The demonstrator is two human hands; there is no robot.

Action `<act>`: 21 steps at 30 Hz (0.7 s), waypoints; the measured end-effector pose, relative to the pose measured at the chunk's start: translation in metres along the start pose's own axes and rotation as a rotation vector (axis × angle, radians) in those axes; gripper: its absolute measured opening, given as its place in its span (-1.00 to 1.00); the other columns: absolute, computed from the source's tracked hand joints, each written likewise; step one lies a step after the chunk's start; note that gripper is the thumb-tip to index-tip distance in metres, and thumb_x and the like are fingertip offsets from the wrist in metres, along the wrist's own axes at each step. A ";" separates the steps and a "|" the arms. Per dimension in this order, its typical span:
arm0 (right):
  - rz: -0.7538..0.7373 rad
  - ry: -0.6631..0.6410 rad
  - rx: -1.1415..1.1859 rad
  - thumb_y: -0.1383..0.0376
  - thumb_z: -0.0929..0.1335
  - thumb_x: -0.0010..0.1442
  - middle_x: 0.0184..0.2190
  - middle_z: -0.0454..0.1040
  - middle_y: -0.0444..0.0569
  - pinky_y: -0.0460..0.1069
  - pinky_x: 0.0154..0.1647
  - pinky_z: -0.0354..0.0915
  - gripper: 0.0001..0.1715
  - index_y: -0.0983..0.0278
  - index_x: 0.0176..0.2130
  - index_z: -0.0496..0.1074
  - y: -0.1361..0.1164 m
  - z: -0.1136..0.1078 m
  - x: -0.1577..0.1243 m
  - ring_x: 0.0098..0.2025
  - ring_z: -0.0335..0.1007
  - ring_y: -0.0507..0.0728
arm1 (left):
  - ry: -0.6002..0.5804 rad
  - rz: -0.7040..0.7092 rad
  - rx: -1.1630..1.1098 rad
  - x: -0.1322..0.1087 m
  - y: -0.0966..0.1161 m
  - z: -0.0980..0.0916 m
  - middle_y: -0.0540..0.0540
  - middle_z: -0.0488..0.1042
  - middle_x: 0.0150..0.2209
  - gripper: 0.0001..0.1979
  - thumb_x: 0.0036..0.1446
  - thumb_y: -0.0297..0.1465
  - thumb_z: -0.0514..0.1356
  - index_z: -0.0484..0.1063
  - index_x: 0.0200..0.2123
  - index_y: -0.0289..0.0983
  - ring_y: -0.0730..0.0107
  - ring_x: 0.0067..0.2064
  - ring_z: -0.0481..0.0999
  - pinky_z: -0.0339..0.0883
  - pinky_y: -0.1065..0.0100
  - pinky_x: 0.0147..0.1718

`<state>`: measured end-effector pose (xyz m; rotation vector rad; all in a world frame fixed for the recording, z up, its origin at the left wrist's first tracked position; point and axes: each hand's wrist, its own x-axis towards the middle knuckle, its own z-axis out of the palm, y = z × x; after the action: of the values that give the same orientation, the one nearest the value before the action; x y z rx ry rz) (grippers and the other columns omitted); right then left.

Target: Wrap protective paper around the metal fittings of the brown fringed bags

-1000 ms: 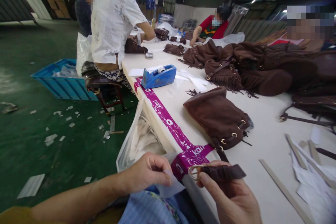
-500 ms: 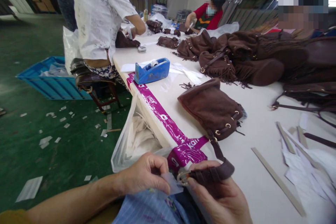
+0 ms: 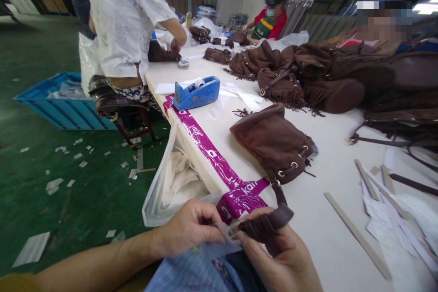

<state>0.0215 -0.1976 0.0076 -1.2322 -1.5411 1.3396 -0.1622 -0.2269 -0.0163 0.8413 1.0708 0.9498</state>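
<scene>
In my right hand (image 3: 278, 251) is the dark brown strap (image 3: 270, 223) of a bag, gripped near its metal buckle (image 3: 233, 231). My left hand (image 3: 195, 228) pinches a thin translucent wrapping sheet (image 3: 219, 247) right against the buckle, partly covering it. Fingers of both hands nearly meet there. The strap runs up to a brown suede bag (image 3: 273, 141) with gold eyelets, lying on its side on the white table (image 3: 308, 210). Part of the strap is hidden behind my right fingers.
A blue tape dispenser (image 3: 196, 93) stands near the table edge, beside purple tape (image 3: 205, 141). Brown fringed bags (image 3: 308, 73) are heaped at the back right. Card strips (image 3: 357, 237) lie at right. A plastic bag (image 3: 178, 173) hangs from the edge. Co-workers sit further along.
The translucent sheet has moved over the buckle with my left hand, which has shifted slightly right. The view has turned a little. A co-worker in red at the back has straightened somewhat.
</scene>
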 end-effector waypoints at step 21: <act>0.185 -0.298 0.162 0.06 0.42 0.09 -0.48 0.40 -0.14 -0.09 -0.42 0.25 -0.68 0.24 -0.26 0.44 0.001 -0.021 0.012 -0.44 0.29 0.04 | 0.042 -0.117 -0.129 0.004 -0.009 0.015 -0.07 0.52 -0.54 -0.78 -0.23 -0.31 0.38 0.59 -0.49 -0.36 0.46 -0.52 0.41 0.26 0.43 -0.47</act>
<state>0.0384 -0.1807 0.0096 -1.1333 -1.5080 1.7987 -0.1452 -0.2281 -0.0212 0.6482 1.0707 0.9307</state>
